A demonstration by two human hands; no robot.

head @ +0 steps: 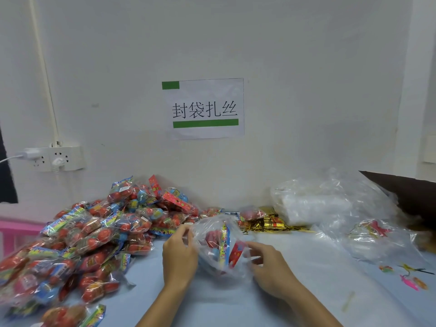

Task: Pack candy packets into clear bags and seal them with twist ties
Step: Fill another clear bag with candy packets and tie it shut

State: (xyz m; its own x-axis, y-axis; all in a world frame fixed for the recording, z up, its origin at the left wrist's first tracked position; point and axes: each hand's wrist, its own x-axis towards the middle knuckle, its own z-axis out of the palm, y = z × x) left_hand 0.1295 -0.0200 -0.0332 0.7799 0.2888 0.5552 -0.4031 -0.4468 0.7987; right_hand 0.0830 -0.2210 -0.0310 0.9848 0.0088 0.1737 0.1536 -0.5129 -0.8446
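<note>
A clear bag [213, 228] with red and blue candy packets [225, 247] inside sits on the blue table, held between both hands. My left hand [179, 253] pinches the bag's left edge near its top. My right hand [269, 267] grips the bag's right side with curled fingers. A big heap of candy packets [94, 232] covers the table's left half. A bundle of gold twist ties [271, 224] lies just behind the bag to the right. A stack of empty clear bags [316, 204] rests at the back right.
Crumpled clear plastic holding a red packet [377, 234] lies at the right. Small loose candies and ties [410, 278] sit near the right edge. A pink basket [14, 232] stands at far left, a wall socket [56, 159] above it, a dark box [415, 197] at the right.
</note>
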